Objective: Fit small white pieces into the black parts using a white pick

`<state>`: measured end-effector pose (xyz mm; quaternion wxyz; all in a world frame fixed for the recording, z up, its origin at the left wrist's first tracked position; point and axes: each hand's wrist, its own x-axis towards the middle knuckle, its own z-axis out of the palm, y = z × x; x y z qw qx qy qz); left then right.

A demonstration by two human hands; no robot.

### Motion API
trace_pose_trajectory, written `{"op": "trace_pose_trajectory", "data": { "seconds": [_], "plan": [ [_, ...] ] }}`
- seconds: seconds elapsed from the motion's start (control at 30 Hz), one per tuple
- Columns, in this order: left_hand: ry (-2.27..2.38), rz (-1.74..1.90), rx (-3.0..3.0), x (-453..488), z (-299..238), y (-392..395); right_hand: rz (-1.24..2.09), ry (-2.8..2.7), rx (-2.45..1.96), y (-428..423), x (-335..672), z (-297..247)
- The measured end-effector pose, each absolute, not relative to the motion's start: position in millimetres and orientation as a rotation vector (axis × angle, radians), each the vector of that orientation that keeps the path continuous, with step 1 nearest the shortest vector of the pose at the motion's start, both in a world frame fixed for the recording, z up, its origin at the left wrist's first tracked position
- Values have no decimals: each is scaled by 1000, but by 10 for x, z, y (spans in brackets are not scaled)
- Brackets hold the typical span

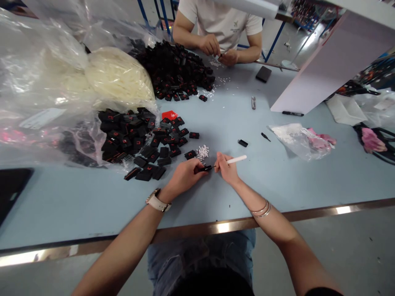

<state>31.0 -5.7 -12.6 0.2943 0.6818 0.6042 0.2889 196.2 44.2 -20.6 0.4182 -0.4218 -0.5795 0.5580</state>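
My left hand [184,176] grips a small black plastic part [204,168] just above the light blue table [92,201]. My right hand [226,169] holds a white pen-shaped tool [237,160], its tip meeting the black part. Just beyond my hands lies a small heap of tiny white pieces [203,151]. A pile of black parts with red marks [145,139] spills from a clear bag to the left of my hands.
Across the table a person in a white shirt [222,20] handles small parts beside a second black pile [175,70]. A bag of white pieces [119,76], a loose black part [242,143], a clear bag with pink items [304,139] and a white board [327,61] lie around.
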Motion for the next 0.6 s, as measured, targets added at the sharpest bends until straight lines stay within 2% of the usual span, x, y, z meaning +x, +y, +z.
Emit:
{"op": "trace_pose_trajectory", "data": {
  "seconds": [0.6],
  "plan": [
    [1594,770,1840,292,-145,-47,1402,-1423,-1040,453,1971,-195]
  ]
}}
